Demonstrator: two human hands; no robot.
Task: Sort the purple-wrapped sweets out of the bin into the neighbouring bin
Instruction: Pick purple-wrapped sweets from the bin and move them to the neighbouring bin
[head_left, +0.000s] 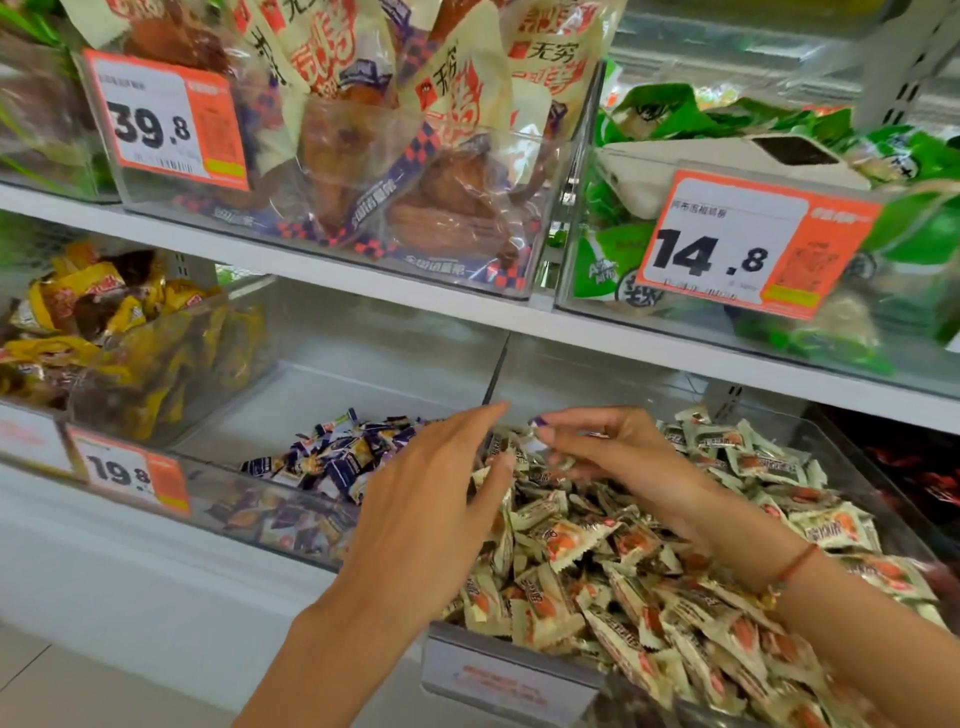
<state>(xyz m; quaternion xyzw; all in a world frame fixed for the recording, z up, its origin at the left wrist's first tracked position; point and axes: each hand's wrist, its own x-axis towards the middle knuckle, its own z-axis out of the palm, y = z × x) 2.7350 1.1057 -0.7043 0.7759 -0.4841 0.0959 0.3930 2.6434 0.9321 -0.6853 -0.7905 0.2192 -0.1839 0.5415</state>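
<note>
Two clear bins sit side by side on the lower shelf. The right bin (862, 467) is heaped with cream-and-orange wrapped sweets (597, 561). The left bin (291, 395) holds a pile of purple-wrapped sweets (337, 457). My right hand (618, 452) hovers over the back of the cream pile and pinches a small purple-wrapped sweet (539, 420) at its fingertips. My left hand (436, 499) reaches over the divider between the bins with fingers straight and spread, its tips close to the right hand's.
A bin of yellow-wrapped snacks (119, 343) stands to the left. On the shelf above are bins of bagged chicken (363, 171) and green packets (779, 156), with price tags 39.8 (166, 119) and 14.8 (748, 244). A 19.8 tag (130, 470) hangs on the left bin's front.
</note>
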